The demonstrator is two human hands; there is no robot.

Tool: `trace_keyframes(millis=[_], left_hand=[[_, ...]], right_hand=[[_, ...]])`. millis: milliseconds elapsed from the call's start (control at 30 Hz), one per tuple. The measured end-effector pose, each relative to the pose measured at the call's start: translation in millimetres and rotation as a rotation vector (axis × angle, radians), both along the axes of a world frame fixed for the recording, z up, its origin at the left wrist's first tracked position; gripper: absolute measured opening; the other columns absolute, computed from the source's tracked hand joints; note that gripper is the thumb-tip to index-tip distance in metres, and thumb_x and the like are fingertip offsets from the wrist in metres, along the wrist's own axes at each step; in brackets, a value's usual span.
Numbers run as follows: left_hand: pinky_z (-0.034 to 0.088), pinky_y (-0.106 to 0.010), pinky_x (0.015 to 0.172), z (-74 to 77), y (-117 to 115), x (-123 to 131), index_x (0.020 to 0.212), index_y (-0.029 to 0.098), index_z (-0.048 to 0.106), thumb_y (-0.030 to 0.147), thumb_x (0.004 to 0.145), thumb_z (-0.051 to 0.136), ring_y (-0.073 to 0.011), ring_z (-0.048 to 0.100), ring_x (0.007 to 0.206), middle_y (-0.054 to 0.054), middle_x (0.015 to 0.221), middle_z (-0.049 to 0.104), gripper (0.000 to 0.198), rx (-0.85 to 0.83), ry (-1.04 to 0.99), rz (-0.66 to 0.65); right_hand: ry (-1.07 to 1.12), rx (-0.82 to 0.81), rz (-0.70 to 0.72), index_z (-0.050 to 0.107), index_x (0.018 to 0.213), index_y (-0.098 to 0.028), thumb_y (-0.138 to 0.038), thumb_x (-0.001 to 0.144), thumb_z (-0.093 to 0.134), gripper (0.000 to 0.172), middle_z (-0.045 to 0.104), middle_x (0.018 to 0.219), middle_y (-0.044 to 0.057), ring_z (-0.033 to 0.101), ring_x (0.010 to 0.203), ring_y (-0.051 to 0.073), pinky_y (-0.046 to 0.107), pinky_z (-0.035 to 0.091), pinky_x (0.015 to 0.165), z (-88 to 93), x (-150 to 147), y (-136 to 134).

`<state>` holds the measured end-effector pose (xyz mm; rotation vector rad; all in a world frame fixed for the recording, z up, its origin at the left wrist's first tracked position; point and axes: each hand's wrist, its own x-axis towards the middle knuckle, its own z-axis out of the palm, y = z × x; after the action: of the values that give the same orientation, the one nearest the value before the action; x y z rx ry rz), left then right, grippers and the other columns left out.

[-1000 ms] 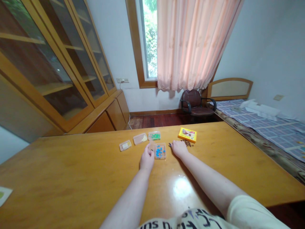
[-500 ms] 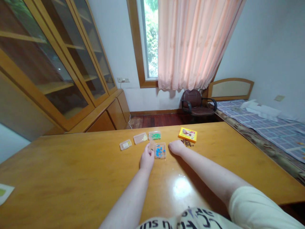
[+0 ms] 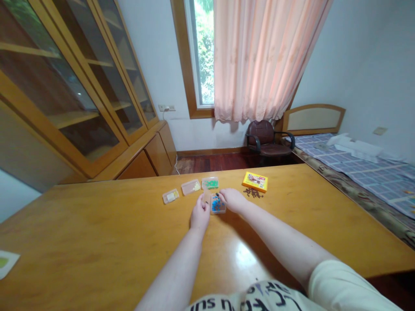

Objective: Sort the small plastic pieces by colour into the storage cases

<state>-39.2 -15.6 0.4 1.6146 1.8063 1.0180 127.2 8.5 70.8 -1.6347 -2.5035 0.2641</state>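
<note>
A small clear box (image 3: 218, 211) with blue pieces stands on the wooden table (image 3: 129, 242). At its left side my left hand (image 3: 200, 211) is closed on a small tan flat piece (image 3: 206, 197). My right hand (image 3: 232, 199) is over the box's right edge, fingers pinched together; something small and dark shows at the fingertips, too small to name. Behind the box is a clear box with green pieces (image 3: 210, 183). Further left are a box with pale pieces (image 3: 190, 187) and a smaller one with white and yellow contents (image 3: 170, 196). Brown pieces (image 3: 253, 193) lie in a pile beyond my right wrist.
A yellow flat box (image 3: 255, 181) lies behind the brown pile. Across the table's far edge stands a brown armchair (image 3: 264, 138), with a bed (image 3: 363, 172) at the right. A glass-door cabinet (image 3: 97, 86) is on the left. Some paper (image 3: 7, 263) lies at the left edge.
My right hand has moved left from beside the brown pile to the box of blue pieces. My left hand has stayed in place with the tan piece.
</note>
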Motion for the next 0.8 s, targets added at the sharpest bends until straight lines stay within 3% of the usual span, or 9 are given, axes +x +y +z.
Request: trace_keyframes(millis=[200,300,367,467,600,800], left_hand=[[0.043,-0.023,0.064,3.8,-3.9,1.4,0.130,0.017,0.047,0.024,0.084,0.044,-0.0149,0.059,0.068,-0.001,0.072,0.063,0.046,0.009,-0.002,-0.001],[0.042,-0.023,0.062,2.7,-2.6,1.7,0.130,0.015,0.047,0.024,0.084,0.044,-0.0144,0.057,0.064,0.000,0.068,0.061,0.047,0.009,-0.001,-0.018],[0.042,-0.023,0.062,0.1,-0.3,1.5,0.130,0.015,0.047,0.025,0.084,0.044,-0.0142,0.057,0.063,0.000,0.067,0.059,0.047,0.004,0.007,-0.023],[0.042,-0.022,0.062,-4.3,2.4,1.2,0.129,0.015,0.047,0.026,0.084,0.045,-0.0141,0.057,0.064,0.000,0.068,0.060,0.047,0.008,0.008,-0.029],[0.043,-0.023,0.063,-6.2,3.4,-0.2,0.128,0.016,0.048,0.026,0.083,0.046,-0.0144,0.057,0.066,-0.001,0.073,0.061,0.047,0.036,-0.023,-0.015],[0.039,-0.022,0.058,0.7,7.7,-13.3,0.126,0.017,0.052,0.026,0.083,0.046,-0.0116,0.048,0.057,0.004,0.062,0.048,0.045,0.050,-0.095,-0.042]], right_hand=[[0.356,-0.019,-0.206,0.063,0.089,-0.015,-0.024,0.094,0.030,0.034,0.068,0.088,0.007,0.060,0.082,0.016,0.023,0.041,0.072,-18.6,42.8,12.8],[0.363,0.013,-0.354,0.063,0.084,-0.016,-0.025,0.093,0.033,0.033,0.067,0.082,0.006,0.060,0.078,0.016,0.023,0.040,0.070,-28.9,65.2,5.8],[0.325,0.037,-0.379,0.064,0.084,-0.015,-0.024,0.092,0.038,0.029,0.067,0.085,0.008,0.059,0.080,0.018,0.025,0.040,0.069,-34.4,66.9,-8.9],[0.319,0.045,-0.223,0.065,0.088,-0.016,-0.025,0.091,0.042,0.025,0.067,0.087,0.007,0.059,0.081,0.018,0.026,0.040,0.072,-41.9,46.4,-42.2],[0.281,0.032,0.191,0.066,0.096,-0.020,-0.031,0.087,0.054,0.019,0.066,0.090,0.006,0.058,0.085,0.018,0.027,0.041,0.077,-50.4,1.7,-83.9],[0.249,0.037,0.313,0.065,0.108,-0.023,-0.046,0.082,0.061,0.035,0.063,0.088,0.005,0.058,0.080,0.017,0.026,0.041,0.072,-58.1,-35.7,-96.5]])
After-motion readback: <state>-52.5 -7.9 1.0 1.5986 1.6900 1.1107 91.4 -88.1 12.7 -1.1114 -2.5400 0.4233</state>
